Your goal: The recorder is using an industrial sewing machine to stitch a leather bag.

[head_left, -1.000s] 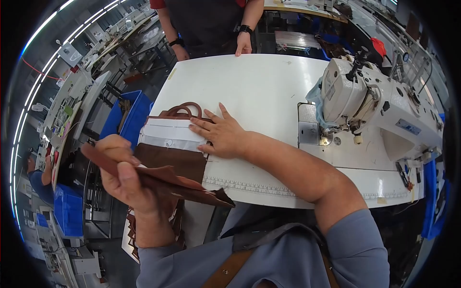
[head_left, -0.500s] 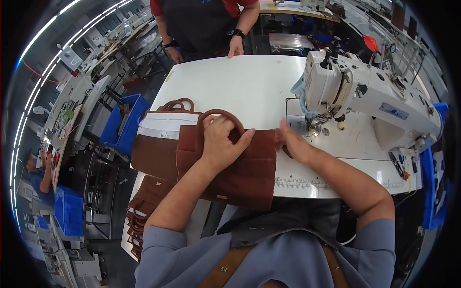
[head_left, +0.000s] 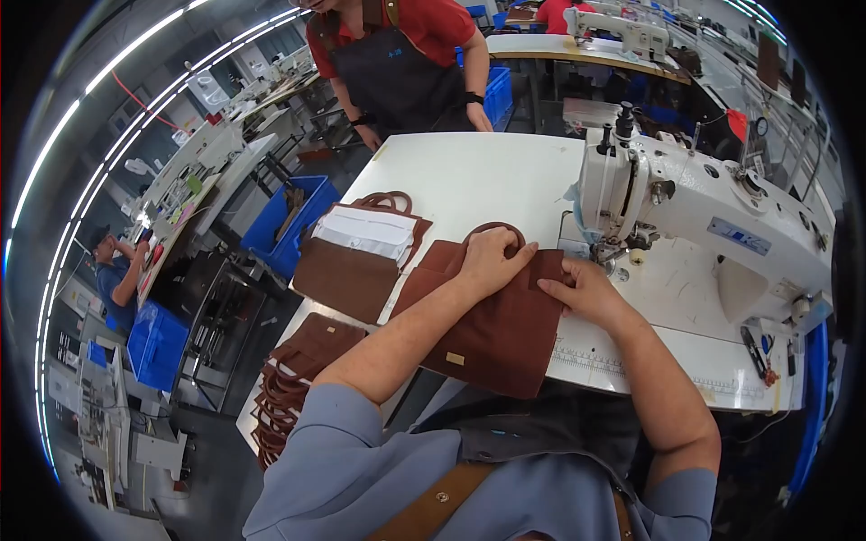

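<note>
A reddish-brown leather bag (head_left: 505,347) lies on the white table in front of me, hanging over its near edge. It has a rounded handle (head_left: 492,227) at the far side and a small gold-coloured plate near its lower edge. My left hand (head_left: 494,263) lies across the bag's upper part with fingers curled at the handle's base; its fingertips are partly hidden. At the bag's right edge, my right hand (head_left: 591,290) pinches the leather between thumb and fingers. The white sewing machine's needle area (head_left: 613,257) is just beyond the right hand.
Left of the bag lie a stacked brown bag with white paper (head_left: 361,234) and a pile of brown pieces with handles (head_left: 307,356). Scissors (head_left: 753,352) and small tools rest at the right. A co-worker (head_left: 397,72) stands across the table (head_left: 478,171). Blue bins (head_left: 289,225) stand left.
My right hand has come onto the bag's right edge and closed on it. The bag has shifted toward the machine, with my left hand still on it. The head view has turned.
</note>
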